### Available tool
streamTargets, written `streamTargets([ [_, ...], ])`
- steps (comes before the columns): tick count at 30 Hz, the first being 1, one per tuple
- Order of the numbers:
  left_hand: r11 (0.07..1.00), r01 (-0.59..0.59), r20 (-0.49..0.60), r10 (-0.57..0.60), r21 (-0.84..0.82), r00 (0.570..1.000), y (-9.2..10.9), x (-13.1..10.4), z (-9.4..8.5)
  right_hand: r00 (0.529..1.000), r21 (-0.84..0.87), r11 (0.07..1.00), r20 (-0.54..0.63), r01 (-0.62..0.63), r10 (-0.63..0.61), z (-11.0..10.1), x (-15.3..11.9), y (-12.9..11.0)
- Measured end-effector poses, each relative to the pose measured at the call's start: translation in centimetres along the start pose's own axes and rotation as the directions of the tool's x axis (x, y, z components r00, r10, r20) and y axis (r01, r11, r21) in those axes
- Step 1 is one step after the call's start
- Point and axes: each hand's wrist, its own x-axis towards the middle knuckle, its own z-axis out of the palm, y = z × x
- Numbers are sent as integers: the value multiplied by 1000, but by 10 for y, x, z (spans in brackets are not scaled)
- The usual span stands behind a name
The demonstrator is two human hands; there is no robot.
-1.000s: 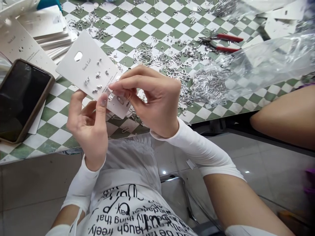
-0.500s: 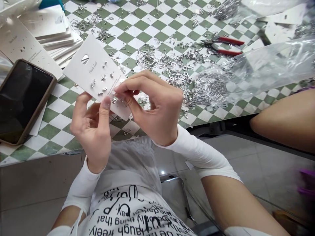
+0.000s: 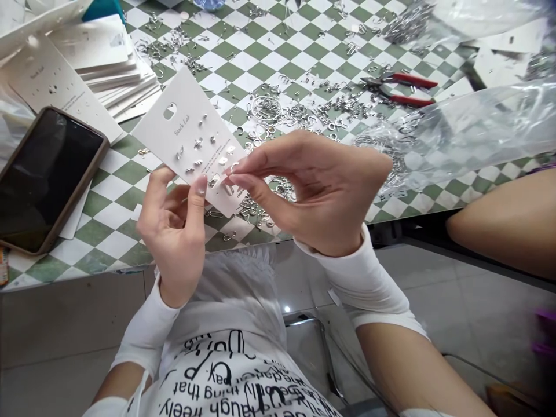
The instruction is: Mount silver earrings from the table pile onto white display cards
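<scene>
The card [image 3: 208,152] is located above the tabletop [image 3: 108,237], between my two hands. Its long axis runs diagonally, from the hole end at upper left to the printed end at lower right. My left hand [image 3: 174,237] clamps the lower-left edge, thumb on the front face, fingers behind. My right hand [image 3: 330,185] is at the lower-right end, thumb and forefinger pinched on a small silver piece [image 3: 234,167]; contact between that piece and the card cannot be determined. The right fingertips are nearer the printed end.

Clearances: the card's upper-left end is unobstructed by my hands. Loose silver parts [image 3: 269,110] lie beyond my right hand; the phone [image 3: 50,179] lies left of my left hand.
</scene>
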Motion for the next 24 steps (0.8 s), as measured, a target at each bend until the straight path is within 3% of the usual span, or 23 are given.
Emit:
streamTargets([
  [5, 1000, -20, 15, 20, 13, 1000, 0, 0, 0, 995, -35, 996, -54, -83, 81, 2, -1, 5],
  [12, 1000, -12, 36, 13, -21, 999, 1, 0, 1, 972, 83, 986, -199, 146, -127, 18, -2, 24],
  [24, 1000, 2, 24, -1, -19, 1000, 1, -1, 2, 966, -49, 994, -236, 99, -108, 27, 2, 31],
])
